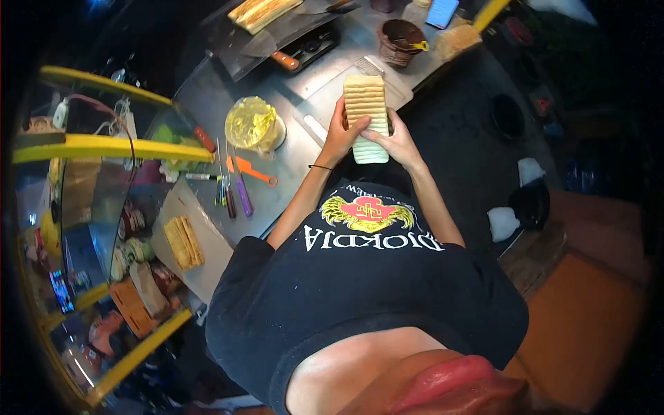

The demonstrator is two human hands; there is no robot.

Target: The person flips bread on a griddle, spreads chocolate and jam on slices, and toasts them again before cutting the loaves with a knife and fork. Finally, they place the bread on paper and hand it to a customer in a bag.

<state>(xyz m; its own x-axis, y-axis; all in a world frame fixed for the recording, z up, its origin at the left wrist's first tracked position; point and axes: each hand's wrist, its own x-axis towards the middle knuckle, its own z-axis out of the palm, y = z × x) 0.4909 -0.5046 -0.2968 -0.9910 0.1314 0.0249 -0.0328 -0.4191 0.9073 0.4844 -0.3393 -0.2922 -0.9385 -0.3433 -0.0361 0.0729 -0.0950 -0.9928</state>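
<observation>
Between my two hands is a ridged loaf of bread, cream at the far end and pale green at the near end. My left hand grips its left side, with the thumb across the top face. From the right, my right hand closes round the loaf, its thumb also on top. The loaf is held up over the near edge of a white cutting board. A comb-like metal tool lies on the board beyond the loaf. The undersides of the loaf and several fingertips are hidden.
Left of the board stands a tub of yellow spread. An orange spatula and a purple-handled knife lie nearer. Toasted bread sits on a griddle ahead. A dark brown pot stands ahead right. Another bread piece rests on paper.
</observation>
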